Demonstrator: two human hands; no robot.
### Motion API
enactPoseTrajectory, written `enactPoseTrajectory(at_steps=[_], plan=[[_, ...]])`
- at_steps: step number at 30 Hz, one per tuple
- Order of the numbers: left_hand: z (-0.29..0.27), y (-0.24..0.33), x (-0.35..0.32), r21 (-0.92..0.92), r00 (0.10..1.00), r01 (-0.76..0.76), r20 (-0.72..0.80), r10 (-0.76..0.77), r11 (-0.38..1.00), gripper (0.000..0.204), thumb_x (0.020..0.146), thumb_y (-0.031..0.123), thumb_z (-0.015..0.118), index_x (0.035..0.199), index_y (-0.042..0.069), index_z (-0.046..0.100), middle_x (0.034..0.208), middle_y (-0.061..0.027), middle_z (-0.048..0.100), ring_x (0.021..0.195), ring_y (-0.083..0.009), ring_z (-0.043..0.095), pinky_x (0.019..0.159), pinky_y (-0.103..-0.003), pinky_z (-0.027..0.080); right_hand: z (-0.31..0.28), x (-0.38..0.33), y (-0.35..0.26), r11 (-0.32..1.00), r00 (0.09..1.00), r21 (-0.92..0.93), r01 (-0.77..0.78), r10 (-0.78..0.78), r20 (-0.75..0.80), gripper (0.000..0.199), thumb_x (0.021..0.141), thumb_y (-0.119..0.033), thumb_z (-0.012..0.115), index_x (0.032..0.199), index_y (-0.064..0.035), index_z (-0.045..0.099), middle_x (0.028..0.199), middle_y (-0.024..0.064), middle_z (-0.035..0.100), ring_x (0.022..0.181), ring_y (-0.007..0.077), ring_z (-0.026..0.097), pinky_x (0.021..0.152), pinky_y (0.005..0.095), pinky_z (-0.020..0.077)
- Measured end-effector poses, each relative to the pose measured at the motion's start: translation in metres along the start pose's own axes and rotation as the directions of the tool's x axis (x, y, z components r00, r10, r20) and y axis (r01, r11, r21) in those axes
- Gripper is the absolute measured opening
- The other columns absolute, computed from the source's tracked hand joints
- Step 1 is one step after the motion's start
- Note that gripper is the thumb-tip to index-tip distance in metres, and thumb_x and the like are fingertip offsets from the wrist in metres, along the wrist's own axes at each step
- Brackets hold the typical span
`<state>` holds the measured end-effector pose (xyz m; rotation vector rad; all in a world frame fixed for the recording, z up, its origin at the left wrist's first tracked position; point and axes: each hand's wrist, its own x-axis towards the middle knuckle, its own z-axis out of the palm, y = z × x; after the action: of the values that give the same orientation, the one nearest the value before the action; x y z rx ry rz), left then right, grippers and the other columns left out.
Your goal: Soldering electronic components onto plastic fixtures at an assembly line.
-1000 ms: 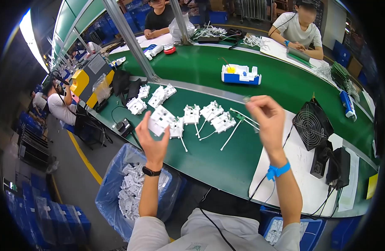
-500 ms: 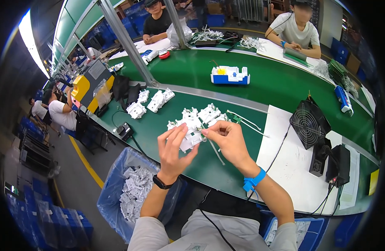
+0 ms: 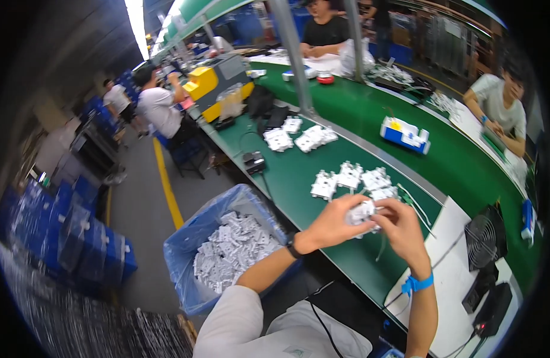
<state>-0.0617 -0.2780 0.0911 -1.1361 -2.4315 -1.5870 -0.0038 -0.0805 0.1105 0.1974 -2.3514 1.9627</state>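
Observation:
A small white plastic part (image 3: pixel 363 212) is held above the near edge of the green bench. My left hand (image 3: pixel 333 224) grips it between thumb and fingers. From the other side my right hand (image 3: pixel 404 231) closes on the same part, fingers bent, hiding some of it. A pale cable hangs below the hands, slightly blurred. Just beyond them, several white plastic housings (image 3: pixel 349 175) lie in a cluster on the bench. Beside that cluster are white wires (image 3: pixel 416 203) with a bit of green.
More white housings (image 3: pixel 314 138) sit farther left, near a black adapter (image 3: pixel 253 161). A blue-lined bin (image 3: pixel 173 253) of white parts stands below the bench. A black fan (image 3: pixel 485 238) is at right. A blue-white casing (image 3: pixel 404 136) rests on the green belt (image 3: pixel 352 113). Co-workers sit around.
The view has swung left, bringing the bin more into sight. My hands have lifted a white part away from the cluster and toward the bench's near edge.

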Motion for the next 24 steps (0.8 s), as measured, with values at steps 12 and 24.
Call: enactPoseTrajectory(at_steps=[12,24], plan=[[0.035,0.024,0.039,-0.186,0.98,-0.066,-0.198,0.028,0.98,0.026,0.082,0.016,0.072,0.101,0.0,0.063,0.081,-0.0182,0.067,0.069,-0.0319,0.066,0.065,-0.038,0.051,-0.05,-0.017,-0.009,0.997,0.986,0.051,-0.056,0.064,-0.152,0.019,0.095,-0.007,0.066,0.108,0.0056,0.068,0.073,0.0042,0.066,0.064,0.0104,0.063,0.058,0.0241,0.052],[0.137,0.04,0.084,-0.723,0.994,-0.007,-0.08,-0.073,0.691,0.02,0.092,0.006,0.072,0.105,-0.001,0.059,0.091,-0.0009,0.063,0.082,-0.0075,0.057,0.072,-0.026,0.049,-0.046,-0.079,0.003,0.916,0.809,-0.399,0.037,-0.261,-0.527,0.015,0.091,0.004,0.065,0.105,0.0059,0.071,0.081,0.0108,0.063,0.069,0.0169,0.063,0.06,0.028,0.0506]])
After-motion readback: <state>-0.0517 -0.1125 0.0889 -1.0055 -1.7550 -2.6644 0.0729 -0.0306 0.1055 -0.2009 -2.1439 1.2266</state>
